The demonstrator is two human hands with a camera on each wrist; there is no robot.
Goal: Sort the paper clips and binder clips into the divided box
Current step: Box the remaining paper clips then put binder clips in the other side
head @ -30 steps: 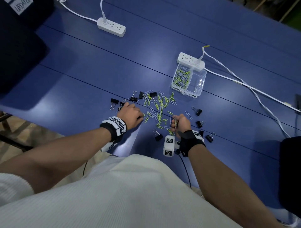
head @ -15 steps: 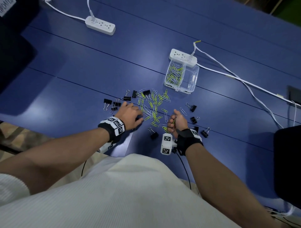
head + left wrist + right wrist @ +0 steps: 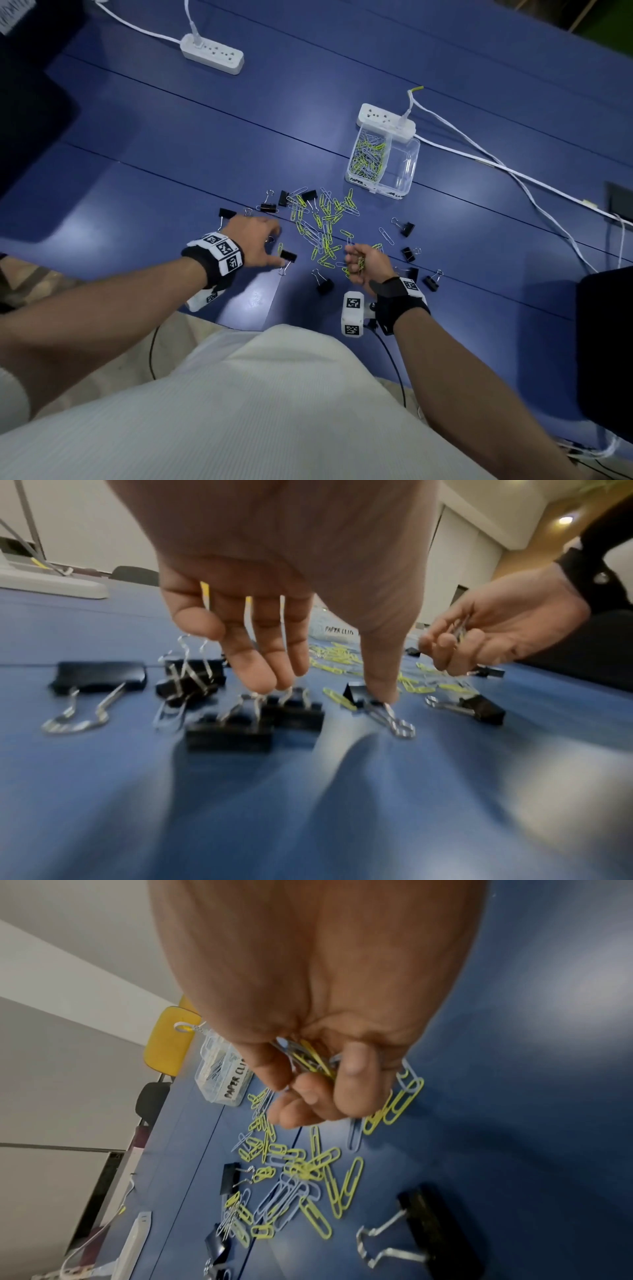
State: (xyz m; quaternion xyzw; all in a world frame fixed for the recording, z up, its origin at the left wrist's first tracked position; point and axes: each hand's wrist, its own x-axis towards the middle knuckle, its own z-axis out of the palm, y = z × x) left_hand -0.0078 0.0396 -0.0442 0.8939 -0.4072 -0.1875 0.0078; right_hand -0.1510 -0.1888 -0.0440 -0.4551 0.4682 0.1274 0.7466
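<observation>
Yellow and silver paper clips [image 3: 325,226] lie in a loose pile on the blue table, with several black binder clips around them. My left hand [image 3: 278,245] is spread over a group of binder clips [image 3: 232,731]. Its thumb presses on one binder clip [image 3: 287,256] [image 3: 356,693], and the fingers hang straight. My right hand [image 3: 356,260] [image 3: 318,1096] is curled round a bunch of paper clips [image 3: 308,1056] just above the pile. The clear divided box [image 3: 407,168] stands behind the pile. Its left compartment, labelled for paper clips [image 3: 236,1083], holds paper clips. The right compartment looks bare.
One white power strip [image 3: 385,121] touches the back of the box, and its cables [image 3: 513,174] run off to the right. A second strip [image 3: 212,53] lies at the far left. Dark objects sit at the right edge [image 3: 606,342] and the far left [image 3: 30,113].
My left hand has spread open and its thumb has come down on a binder clip. My right hand has risen off the pile, turned, with paper clips in its grip.
</observation>
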